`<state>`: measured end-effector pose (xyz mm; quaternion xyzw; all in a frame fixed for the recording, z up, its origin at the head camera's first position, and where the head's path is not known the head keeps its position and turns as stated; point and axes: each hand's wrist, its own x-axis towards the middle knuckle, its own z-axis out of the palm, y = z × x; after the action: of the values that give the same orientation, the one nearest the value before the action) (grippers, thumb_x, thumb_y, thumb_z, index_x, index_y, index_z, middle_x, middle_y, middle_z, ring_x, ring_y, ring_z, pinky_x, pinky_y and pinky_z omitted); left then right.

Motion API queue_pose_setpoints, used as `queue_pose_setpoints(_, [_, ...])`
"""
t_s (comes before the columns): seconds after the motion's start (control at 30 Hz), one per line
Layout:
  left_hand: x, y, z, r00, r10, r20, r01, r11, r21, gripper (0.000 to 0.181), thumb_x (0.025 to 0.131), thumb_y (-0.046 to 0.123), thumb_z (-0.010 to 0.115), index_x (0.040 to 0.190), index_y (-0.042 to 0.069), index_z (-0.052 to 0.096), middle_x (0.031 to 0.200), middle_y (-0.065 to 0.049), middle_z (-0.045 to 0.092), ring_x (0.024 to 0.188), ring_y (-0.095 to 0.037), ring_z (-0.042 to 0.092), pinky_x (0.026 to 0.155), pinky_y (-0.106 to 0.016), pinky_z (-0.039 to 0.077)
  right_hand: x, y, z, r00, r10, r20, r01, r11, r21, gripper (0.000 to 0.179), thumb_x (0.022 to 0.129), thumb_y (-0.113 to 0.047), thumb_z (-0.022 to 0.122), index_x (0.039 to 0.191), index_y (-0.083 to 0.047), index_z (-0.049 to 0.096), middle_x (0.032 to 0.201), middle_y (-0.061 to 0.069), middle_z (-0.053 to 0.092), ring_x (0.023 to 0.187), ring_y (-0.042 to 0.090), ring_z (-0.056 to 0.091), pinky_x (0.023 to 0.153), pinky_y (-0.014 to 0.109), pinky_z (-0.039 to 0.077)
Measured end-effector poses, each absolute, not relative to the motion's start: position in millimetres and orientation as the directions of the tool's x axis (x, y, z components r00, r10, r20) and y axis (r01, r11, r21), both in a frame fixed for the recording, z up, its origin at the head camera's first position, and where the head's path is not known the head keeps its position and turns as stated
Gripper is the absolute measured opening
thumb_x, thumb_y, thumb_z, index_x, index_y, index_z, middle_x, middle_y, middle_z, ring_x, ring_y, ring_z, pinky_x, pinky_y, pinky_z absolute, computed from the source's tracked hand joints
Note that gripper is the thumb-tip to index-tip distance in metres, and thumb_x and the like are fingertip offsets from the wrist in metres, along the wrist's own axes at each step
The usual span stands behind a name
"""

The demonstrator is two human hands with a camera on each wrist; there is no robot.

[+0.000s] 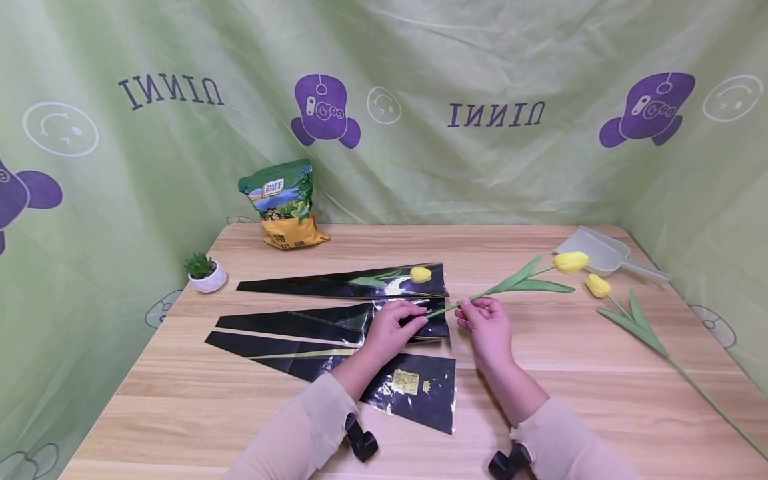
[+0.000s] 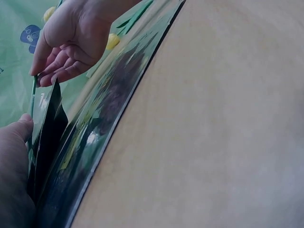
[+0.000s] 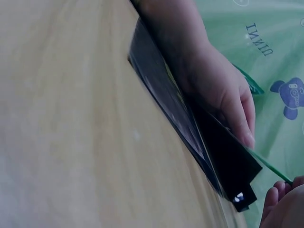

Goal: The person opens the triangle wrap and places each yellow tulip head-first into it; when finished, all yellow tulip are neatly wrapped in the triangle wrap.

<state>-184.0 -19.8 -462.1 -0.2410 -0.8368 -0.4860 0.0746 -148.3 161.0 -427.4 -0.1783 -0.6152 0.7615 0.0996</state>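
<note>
My right hand (image 1: 489, 330) pinches the green stem of a yellow artificial tulip (image 1: 521, 279) between thumb and fingers. The bloom points to the right, and the lower stem runs left into the mouth of the middle black flower sleeve (image 1: 282, 323). At that mouth my left hand (image 1: 389, 330) grips the sleeve's edge, its thumb close along the stem. In the right wrist view the sleeve's mouth (image 3: 228, 161) stands raised beneath the left hand. Behind lies another black sleeve (image 1: 300, 287) with a yellow tulip (image 1: 421, 275) inside. A third sleeve (image 1: 429, 393), printed in gold, lies nearest me, partly under the left forearm.
Another loose tulip (image 1: 639, 327) lies at the right of the wooden table (image 1: 570, 400). Beyond it is a grey dustpan (image 1: 591, 250). A green and yellow bag (image 1: 282, 207) stands at the back left, near a small potted succulent (image 1: 207, 277). A printed green curtain (image 1: 408, 167) hangs around the table.
</note>
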Motion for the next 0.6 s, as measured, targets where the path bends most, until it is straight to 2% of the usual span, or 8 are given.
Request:
queue_pose_setpoints(0.17, [-184,-20,-462,-0.872,0.326,0.365,0.479,0.413,0.774,0.021,0.088,0.018,0.073,0.106,0.009,0.076,0.103,-0.006,0.073,0.104,-0.022,0.065,0.097,-0.035,0.05,-147,153,-430,-0.923,0.347,-0.166,0.079,-0.251,-0.965,0.013,0.094,-0.001,0.061,0.1,-0.002,0.049,0.075,-0.01,0.071,0.072,0.002,0.069,0.072,0.019,0.059])
queue_pose_setpoints(0.6, [-183,-19,-460,-0.871,0.327,0.366,0.482,0.426,0.766,0.021,0.088,0.019,0.073,0.106,0.009,0.076,0.105,-0.007,0.073,0.105,-0.023,0.065,0.097,-0.036,0.05,-149,145,-433,-0.921,0.339,-0.19,0.103,-0.26,-0.96,0.012,0.092,0.0,0.063,0.09,-0.006,0.053,0.069,-0.012,0.066,0.07,0.001,0.066,0.069,0.017,0.057])
